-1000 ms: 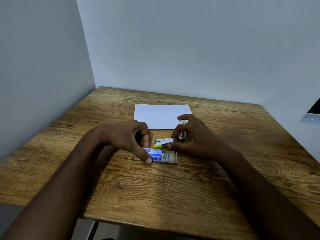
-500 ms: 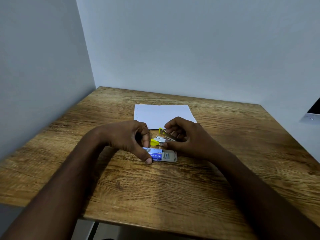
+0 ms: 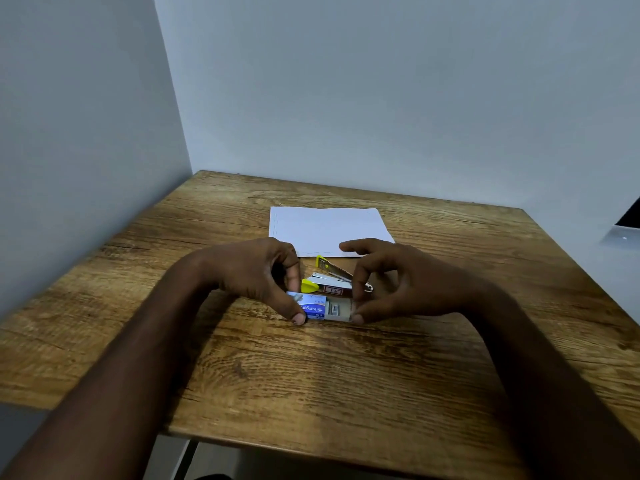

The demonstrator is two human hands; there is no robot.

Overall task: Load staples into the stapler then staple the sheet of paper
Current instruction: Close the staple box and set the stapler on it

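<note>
A small blue staple box (image 3: 313, 308) lies on the wooden table (image 3: 311, 393), its grey inner tray (image 3: 337, 309) slid out to the right. My left hand (image 3: 256, 271) pinches the blue sleeve at its left end. My right hand (image 3: 391, 278) grips the tray's right end with thumb and forefinger. Just behind the box lies a yellow and silver stapler (image 3: 329, 277), its top arm hinged open and raised, with neither hand touching it. The white sheet of paper (image 3: 325, 228) lies flat beyond the stapler, its near edge partly hidden by my fingers.
Two plain walls meet at the table's far left corner. A dark object on a pale ledge (image 3: 623, 226) sits at the right wall. The table's near edge runs across the bottom of the view, with a metal leg below it.
My right hand has let go of the stapler, leaving it lying open, and has dropped down to the tray end of the staple box. My left hand has stayed on the box.
</note>
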